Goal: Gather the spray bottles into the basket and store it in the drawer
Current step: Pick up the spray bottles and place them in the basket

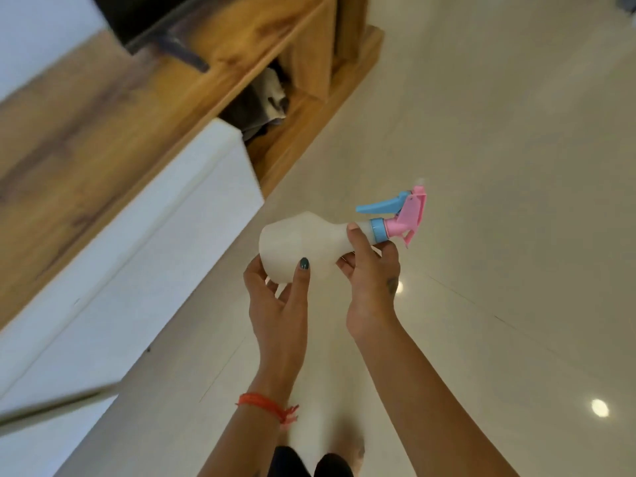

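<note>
A white spray bottle with a pink head and a blue trigger lies on its side in the air above the floor, nozzle pointing right. My left hand grips its wide base from below, thumb on the body. My right hand holds its narrow neck just behind the blue collar. No basket is in view. A white drawer front stands out from the wooden cabinet on the left.
The wooden cabinet top runs along the left with a dark stand on it. An open compartment holds grey cloth. Glossy cream floor tiles fill the right side. My feet show at the bottom.
</note>
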Demonstrator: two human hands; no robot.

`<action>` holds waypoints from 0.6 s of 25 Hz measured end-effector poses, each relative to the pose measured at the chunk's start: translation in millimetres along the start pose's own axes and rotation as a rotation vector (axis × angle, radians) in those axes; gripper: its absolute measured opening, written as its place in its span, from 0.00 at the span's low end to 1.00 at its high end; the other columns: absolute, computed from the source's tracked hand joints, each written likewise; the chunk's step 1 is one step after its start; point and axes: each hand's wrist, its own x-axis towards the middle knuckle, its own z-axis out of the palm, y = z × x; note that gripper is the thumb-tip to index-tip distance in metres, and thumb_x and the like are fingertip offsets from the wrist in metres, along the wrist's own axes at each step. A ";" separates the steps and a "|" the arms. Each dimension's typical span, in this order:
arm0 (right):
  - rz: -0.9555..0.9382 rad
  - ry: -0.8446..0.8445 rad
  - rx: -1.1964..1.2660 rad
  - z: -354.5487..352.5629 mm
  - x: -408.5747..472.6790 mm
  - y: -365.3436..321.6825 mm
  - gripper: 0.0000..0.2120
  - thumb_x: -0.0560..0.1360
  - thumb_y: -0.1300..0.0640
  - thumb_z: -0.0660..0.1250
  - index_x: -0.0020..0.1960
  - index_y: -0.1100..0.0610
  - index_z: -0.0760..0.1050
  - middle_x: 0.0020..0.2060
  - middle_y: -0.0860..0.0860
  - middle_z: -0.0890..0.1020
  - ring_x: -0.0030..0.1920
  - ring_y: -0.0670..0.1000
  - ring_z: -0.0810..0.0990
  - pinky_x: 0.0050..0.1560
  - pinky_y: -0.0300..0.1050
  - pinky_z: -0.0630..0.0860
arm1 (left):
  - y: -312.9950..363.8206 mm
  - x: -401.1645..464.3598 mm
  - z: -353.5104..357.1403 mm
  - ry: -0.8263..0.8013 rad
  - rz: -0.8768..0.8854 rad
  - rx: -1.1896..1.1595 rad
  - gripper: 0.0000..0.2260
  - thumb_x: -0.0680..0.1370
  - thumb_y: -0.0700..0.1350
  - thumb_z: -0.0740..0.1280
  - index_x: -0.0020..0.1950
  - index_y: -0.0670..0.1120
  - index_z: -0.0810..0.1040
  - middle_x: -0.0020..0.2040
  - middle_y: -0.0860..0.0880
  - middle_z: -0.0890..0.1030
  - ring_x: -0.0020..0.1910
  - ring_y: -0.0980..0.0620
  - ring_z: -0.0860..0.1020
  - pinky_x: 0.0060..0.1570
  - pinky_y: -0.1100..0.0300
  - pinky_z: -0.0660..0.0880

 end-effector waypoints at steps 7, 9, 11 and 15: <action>-0.109 -0.232 -0.204 95.2 -109.1 64.9 0.17 0.70 0.50 0.71 0.56 0.52 0.74 0.28 0.42 0.78 0.37 0.46 0.80 0.51 0.46 0.78 | 10.2 1.7 -150.3 0.211 0.003 -0.125 0.22 0.72 0.53 0.69 0.61 0.58 0.63 0.52 0.67 0.71 0.46 0.74 0.77 0.37 0.78 0.72; -0.156 -0.286 -0.248 124.0 -142.1 81.7 0.18 0.71 0.50 0.70 0.58 0.51 0.72 0.34 0.45 0.79 0.40 0.47 0.81 0.52 0.48 0.79 | 17.0 4.0 -192.7 0.250 0.008 -0.145 0.25 0.69 0.56 0.70 0.60 0.59 0.62 0.53 0.66 0.70 0.50 0.68 0.77 0.37 0.79 0.72; -0.200 -0.336 -0.278 155.1 -179.9 100.3 0.16 0.71 0.50 0.70 0.57 0.48 0.72 0.37 0.44 0.80 0.42 0.47 0.81 0.53 0.49 0.78 | 23.1 5.2 -242.5 0.302 0.017 -0.182 0.26 0.65 0.59 0.70 0.58 0.61 0.63 0.54 0.66 0.71 0.53 0.66 0.75 0.40 0.79 0.72; -0.254 -0.522 -0.307 211.0 -249.9 137.9 0.11 0.73 0.52 0.69 0.51 0.40 0.73 0.48 0.43 0.82 0.51 0.47 0.81 0.58 0.50 0.76 | 35.9 8.6 -342.0 0.391 0.020 -0.217 0.24 0.62 0.61 0.70 0.54 0.65 0.64 0.52 0.67 0.71 0.49 0.66 0.76 0.36 0.80 0.71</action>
